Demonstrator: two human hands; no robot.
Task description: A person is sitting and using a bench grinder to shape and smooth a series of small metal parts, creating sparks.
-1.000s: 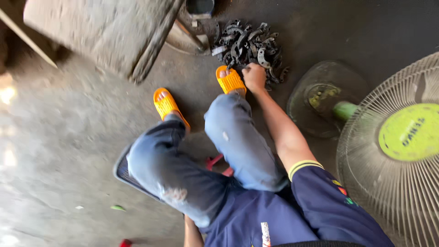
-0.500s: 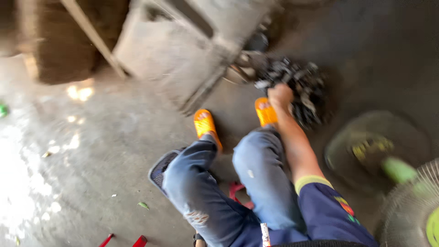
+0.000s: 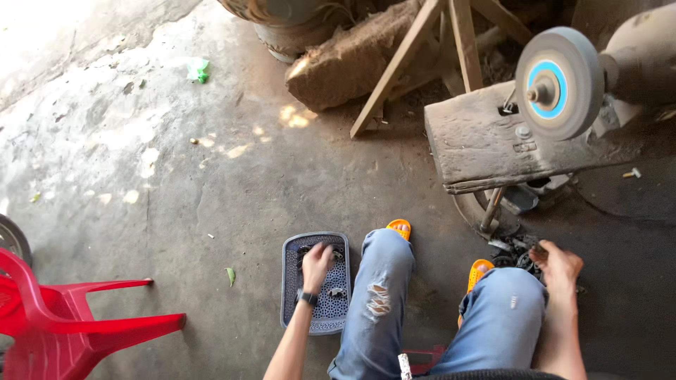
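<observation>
Your left hand [image 3: 316, 262] reaches down into the grey perforated tray [image 3: 292, 295] on the concrete floor, fingers curled downward over a small dark metal part [image 3: 336, 292] lying just below your fingertips; whether they actually pinch anything you cannot tell from here. Your right hand [image 3: 560, 267] sits beyond your right knee, fingers bunched together over the pile of dark metal pieces [image 3: 510, 255] that lies just ahead of them, beside your orange sandal [image 3: 480, 269]. Again, the grip itself is hidden.

Those pieces look small, blackened and irregular, with rough edges. Judge them stiff and dense for their size, probably gritty or oily, so they may slip. Take one by its flat faces between thumb and forefinger, away from any sharp burr.

The grinding wheel [image 3: 560, 81], grey with a blue centre, stands well beyond your right fingers on a worn wooden bench [image 3: 479, 144]. A red plastic chair [image 3: 63, 317] stands well off from your left fingers.
</observation>
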